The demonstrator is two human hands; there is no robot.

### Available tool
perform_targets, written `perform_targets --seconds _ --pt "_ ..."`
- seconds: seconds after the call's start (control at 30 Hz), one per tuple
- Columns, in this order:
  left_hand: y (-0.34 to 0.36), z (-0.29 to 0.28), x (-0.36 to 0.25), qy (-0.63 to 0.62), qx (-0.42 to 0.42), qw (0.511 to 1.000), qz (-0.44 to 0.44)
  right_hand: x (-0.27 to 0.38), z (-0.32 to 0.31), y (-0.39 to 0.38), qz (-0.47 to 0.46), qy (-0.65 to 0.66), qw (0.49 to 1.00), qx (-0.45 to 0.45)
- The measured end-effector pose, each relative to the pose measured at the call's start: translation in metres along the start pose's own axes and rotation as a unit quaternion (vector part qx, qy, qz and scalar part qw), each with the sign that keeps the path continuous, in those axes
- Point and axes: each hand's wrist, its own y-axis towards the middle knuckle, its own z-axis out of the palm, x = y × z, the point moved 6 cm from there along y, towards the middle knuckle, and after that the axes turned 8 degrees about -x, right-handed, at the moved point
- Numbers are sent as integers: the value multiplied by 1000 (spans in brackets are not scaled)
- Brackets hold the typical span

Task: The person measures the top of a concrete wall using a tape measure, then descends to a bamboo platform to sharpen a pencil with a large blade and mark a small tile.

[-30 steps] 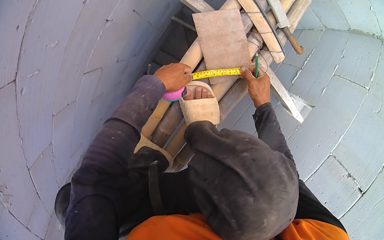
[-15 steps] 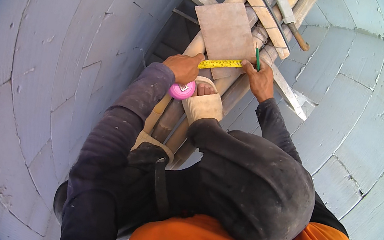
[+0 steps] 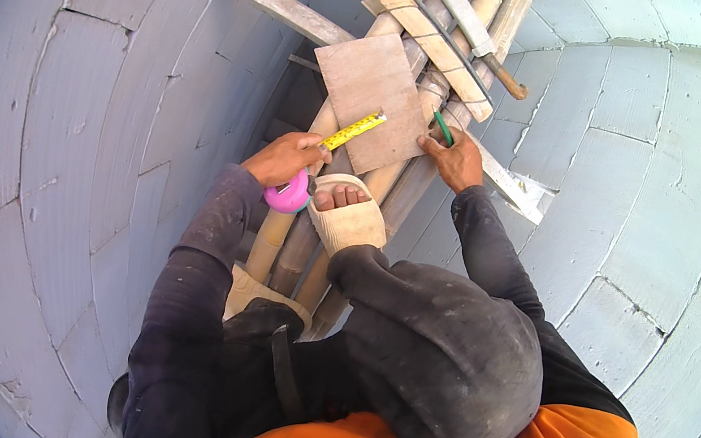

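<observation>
A tape measure with a pink case [image 3: 288, 192] and a yellow blade [image 3: 353, 131] is in my left hand [image 3: 287, 161], fingers closed round it. The short blade slants up across a thin brown square board [image 3: 374, 100], its end over the board's middle. My right hand [image 3: 459, 159] is closed on a green pen-like marker [image 3: 443, 128], which points up and left. Its fingertips touch the board's right edge. The board lies tilted on bamboo poles [image 3: 273, 239], just beyond my sandalled foot [image 3: 347, 217].
Wooden strips [image 3: 435, 48] are tied across the poles at the far end. Beside them lies a long flat grey blade [image 3: 459, 7] with a wooden handle [image 3: 507, 79]. A timber beam [image 3: 282, 8] passes beneath the poles. Grey block walls [image 3: 82, 134] rise on both sides.
The tape's free end has come away from my right hand, and its blade now slants upward. My left hand has moved down and left. The board has turned, and my right fingers are at its edge.
</observation>
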Motion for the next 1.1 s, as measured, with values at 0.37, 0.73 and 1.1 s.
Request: perform_targets --seconds 0.37,0.73,1.1 --pt "-3 -22 8 -46 -104 993 0 5 24 -12 42 45 996 65" --pt "18 -33 -12 -67 -152 972 167 -5 12 -13 -5 257 966 20" --pt "59 -17 -47 151 -45 985 71 -19 -19 23 40 74 993 -78"
